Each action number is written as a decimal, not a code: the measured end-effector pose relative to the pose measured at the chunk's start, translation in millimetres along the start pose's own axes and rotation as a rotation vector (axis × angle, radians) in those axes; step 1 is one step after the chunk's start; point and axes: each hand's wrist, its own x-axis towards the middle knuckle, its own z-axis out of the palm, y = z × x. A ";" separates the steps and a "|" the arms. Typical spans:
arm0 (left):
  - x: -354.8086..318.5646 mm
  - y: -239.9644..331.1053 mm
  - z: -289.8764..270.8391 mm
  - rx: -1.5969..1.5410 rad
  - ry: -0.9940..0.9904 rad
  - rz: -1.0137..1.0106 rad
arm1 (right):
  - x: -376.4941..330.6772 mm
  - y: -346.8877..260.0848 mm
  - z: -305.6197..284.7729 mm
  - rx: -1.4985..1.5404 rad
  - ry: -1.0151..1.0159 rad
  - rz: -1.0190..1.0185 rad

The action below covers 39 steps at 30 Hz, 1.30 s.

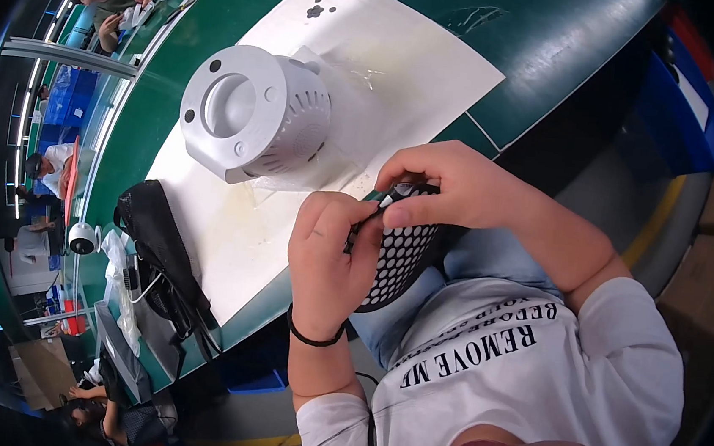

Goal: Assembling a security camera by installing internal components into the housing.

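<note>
Beyond the left hand (331, 250) and right hand (458, 185), a white sheet (451, 70) lies beneath a slotted white housing (279, 123), likely protecting it. Both hands nearly meet, fingers clamped on the edge of a pale-dotted black piece (400, 261) between them, apparently to steady it.

Housing (293, 124) and pouch (153, 226) lie left of the right hand (462, 181)

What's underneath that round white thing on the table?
Under the white housing is a white sheet, laid over the green table. What looks like clear film shows beside it. Whatever lies directly beneath its base is covered, so I can't tell.
</note>
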 end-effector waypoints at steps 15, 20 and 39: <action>-26.4 17.7 -12.3 -0.024 -0.012 -0.036 | -29.5 -3.5 6.5 -0.093 0.054 -0.356; -25.8 28.1 -11.7 -0.069 -0.082 -0.015 | -27.9 3.1 5.9 0.018 -0.021 -0.489; -25.2 36.4 -4.9 0.087 0.096 0.022 | -29.1 10.1 5.3 0.138 0.020 -0.522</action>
